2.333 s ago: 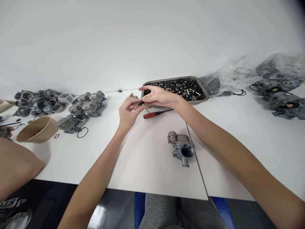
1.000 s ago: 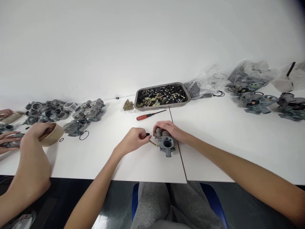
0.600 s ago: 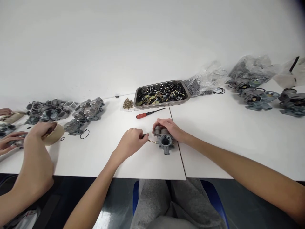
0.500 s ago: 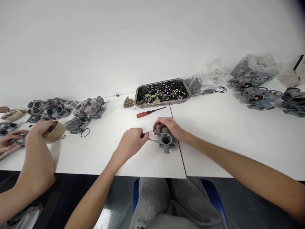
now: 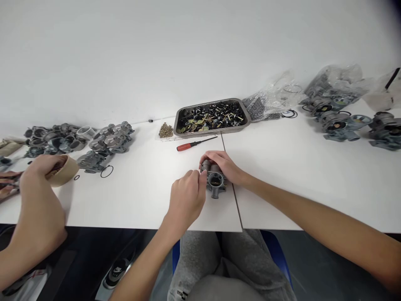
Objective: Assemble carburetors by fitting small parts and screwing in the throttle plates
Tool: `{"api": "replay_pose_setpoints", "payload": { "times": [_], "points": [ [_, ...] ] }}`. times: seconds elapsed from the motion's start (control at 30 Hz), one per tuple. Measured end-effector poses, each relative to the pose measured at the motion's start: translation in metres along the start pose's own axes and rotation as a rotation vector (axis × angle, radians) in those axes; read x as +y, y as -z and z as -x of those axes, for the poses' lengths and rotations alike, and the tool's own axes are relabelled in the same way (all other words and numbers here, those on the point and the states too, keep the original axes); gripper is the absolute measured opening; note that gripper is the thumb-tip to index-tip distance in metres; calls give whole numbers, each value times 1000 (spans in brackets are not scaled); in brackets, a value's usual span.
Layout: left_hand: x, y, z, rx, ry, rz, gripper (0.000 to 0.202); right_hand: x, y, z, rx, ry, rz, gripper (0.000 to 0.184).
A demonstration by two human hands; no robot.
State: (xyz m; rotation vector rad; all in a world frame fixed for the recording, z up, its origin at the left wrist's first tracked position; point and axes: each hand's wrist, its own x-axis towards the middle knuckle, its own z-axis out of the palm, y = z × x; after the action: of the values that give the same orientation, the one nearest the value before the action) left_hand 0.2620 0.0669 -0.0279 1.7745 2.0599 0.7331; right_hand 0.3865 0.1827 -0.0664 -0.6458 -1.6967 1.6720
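A grey metal carburetor body [image 5: 215,182] stands on the white table [image 5: 140,196] near its front edge. My right hand [image 5: 221,164] is wrapped over the top and far side of it. My left hand [image 5: 187,196] is closed in a pinch against the body's left side; the small brass-tipped part it held earlier is hidden behind my fingers. A red-handled screwdriver [image 5: 188,146] lies just beyond my hands.
A metal tray [image 5: 180,115] of small black and brass parts sits at the back, a heap of brass bits [image 5: 166,130] beside it. Carburetor piles [image 5: 103,140] lie left, more carburetors [image 5: 341,125] and plastic bags [image 5: 275,100] right. Another person's hand [image 5: 37,167] reaches into a paper bowl [image 5: 67,173].
My left hand has closed in on the carburetor's left side, and the brass-tipped part no longer shows. My right hand keeps holding the body. The view has shifted slightly.
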Motion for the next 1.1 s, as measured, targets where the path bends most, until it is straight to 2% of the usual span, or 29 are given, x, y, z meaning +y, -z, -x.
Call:
{"api": "replay_pose_setpoints", "payload": {
  "times": [0.1,0.27,0.47,0.7,0.83,1.1],
  "points": [
    [-9,-2,7,9,45,133,37,-1,1,0,-42,-21,-16,39],
    [-35,3,9,-159,200,577,28,-1,2,-3,-109,-23,-9,37],
    [-38,2,6,-196,277,840,30,-1,3,-3,-109,-11,19,37],
    [-38,-1,7,-67,222,813,23,-3,2,-3,-108,-13,19,36],
    [-38,1,6,-67,198,859,22,-2,2,-3,-97,-19,28,36],
    [-44,-3,5,-61,252,984,23,0,2,-3,-102,4,5,37]
  ]
}}
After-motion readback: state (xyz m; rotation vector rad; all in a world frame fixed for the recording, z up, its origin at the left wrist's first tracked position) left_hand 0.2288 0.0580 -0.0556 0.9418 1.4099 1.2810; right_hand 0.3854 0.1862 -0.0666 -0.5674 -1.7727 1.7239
